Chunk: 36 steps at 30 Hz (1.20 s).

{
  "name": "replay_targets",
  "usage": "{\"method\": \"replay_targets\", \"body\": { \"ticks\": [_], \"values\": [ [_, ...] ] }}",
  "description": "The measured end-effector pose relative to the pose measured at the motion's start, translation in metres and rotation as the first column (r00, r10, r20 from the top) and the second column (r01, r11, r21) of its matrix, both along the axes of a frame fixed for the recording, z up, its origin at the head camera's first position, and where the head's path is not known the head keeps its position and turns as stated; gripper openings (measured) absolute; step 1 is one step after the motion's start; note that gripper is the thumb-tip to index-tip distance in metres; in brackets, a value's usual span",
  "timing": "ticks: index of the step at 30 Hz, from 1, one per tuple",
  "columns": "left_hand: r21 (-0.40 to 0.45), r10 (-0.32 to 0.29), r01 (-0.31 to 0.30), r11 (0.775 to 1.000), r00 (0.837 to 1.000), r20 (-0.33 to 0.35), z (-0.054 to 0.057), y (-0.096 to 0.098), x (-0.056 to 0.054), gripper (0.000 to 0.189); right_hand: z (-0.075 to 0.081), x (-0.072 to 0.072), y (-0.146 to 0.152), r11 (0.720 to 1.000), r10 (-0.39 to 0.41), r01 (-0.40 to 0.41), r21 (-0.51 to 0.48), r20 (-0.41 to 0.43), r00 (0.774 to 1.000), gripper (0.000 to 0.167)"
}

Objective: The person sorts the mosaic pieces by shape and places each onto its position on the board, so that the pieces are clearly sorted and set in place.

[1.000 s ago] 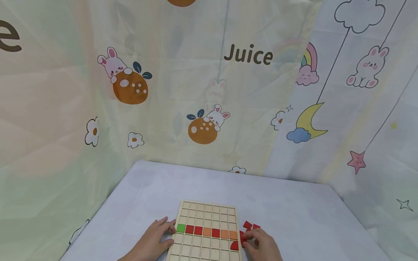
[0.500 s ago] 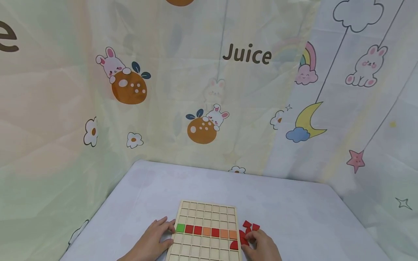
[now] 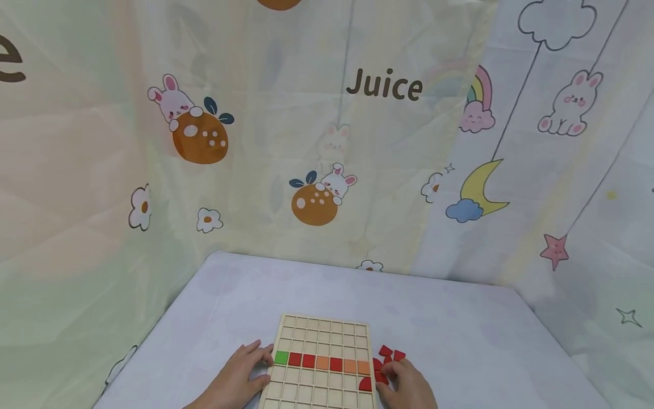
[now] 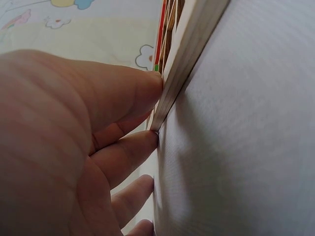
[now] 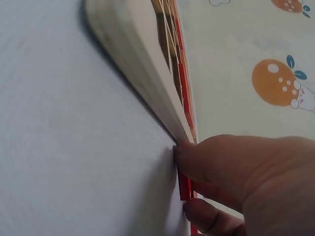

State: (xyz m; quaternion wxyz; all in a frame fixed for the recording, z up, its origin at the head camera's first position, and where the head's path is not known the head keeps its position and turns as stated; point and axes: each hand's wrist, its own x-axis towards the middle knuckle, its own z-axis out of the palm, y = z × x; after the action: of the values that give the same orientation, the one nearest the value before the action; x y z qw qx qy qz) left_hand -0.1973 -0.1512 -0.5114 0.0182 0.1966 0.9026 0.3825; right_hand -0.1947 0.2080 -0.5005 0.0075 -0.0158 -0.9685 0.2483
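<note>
In the head view a pale wooden grid board (image 3: pixel 327 325) lies on the table, one row filled with a green square (image 3: pixel 281 357), several red squares (image 3: pixel 309 361) and orange squares (image 3: pixel 349 366). A rounded red piece (image 3: pixel 365 384) sits in the row nearer me, at the right edge. My left hand (image 3: pixel 240 372) rests its thumb and fingertips against the board's left side, fingers fairly straight. Just right of the board, my right hand (image 3: pixel 409 386) has curled fingers at loose red pieces; in the right wrist view it pinches a red piece (image 5: pixel 184 187) between thumb and finger.
Several loose red pieces (image 3: pixel 385 351) lie beyond my right fingers, beside the board. The table (image 3: pixel 460 324) wears a pale cloth. Printed curtains (image 3: pixel 255 227) close in the table's back and left side.
The right hand's thumb and fingers shift slightly among the red pieces. The left hand stays at the board's edge, and the tiles on the board look the same.
</note>
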Motion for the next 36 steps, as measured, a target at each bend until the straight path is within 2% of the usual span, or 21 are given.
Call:
{"method": "replay_targets", "body": {
  "ticks": [3, 9, 12, 21, 29, 33, 36],
  "values": [
    [0.004, -0.001, 0.001, 1.0, 1.0, 0.001, -0.0004, -0.0007, -0.0002, 0.019, 0.0007, -0.0006, -0.0021, 1.0, -0.009, 0.009, -0.003, 0.017, 1.0, 0.025],
    [0.01, -0.004, 0.004, 1.0, 1.0, 0.005, -0.0011, -0.0012, -0.0002, 0.019, 0.0048, -0.001, -0.0032, 0.998, -0.05, 0.055, -0.042, 0.109, 0.993, 0.024],
    [0.012, -0.008, 0.008, 1.0, 1.0, 0.001, -0.001, -0.0013, -0.0001, 0.019, 0.0036, -0.0018, -0.0009, 0.997, -0.063, 0.069, -0.041, 0.119, 0.991, 0.025],
    [0.011, -0.013, 0.013, 1.0, 1.0, -0.001, -0.0008, -0.0014, -0.0008, 0.019, 0.0024, -0.0024, 0.0037, 0.997, -0.071, 0.07, 0.021, 0.067, 0.995, 0.026],
    [0.004, -0.008, 0.008, 1.0, 1.0, -0.004, -0.002, -0.0016, -0.0011, 0.02, 0.0063, -0.0002, 0.0008, 0.995, -0.096, 0.097, -0.02, 0.043, 0.994, 0.026],
    [0.002, -0.005, 0.005, 1.0, 1.0, -0.006, -0.0015, -0.0011, -0.0005, 0.02, 0.0063, 0.0016, 0.0012, 0.997, -0.064, 0.063, -0.052, -0.027, 0.998, 0.023],
    [0.002, -0.002, 0.002, 1.0, 1.0, -0.008, -0.0009, -0.0009, -0.0001, 0.02, 0.0058, 0.0027, 0.0006, 0.998, -0.013, 0.007, -0.069, -0.091, 0.996, 0.019]
  ]
}}
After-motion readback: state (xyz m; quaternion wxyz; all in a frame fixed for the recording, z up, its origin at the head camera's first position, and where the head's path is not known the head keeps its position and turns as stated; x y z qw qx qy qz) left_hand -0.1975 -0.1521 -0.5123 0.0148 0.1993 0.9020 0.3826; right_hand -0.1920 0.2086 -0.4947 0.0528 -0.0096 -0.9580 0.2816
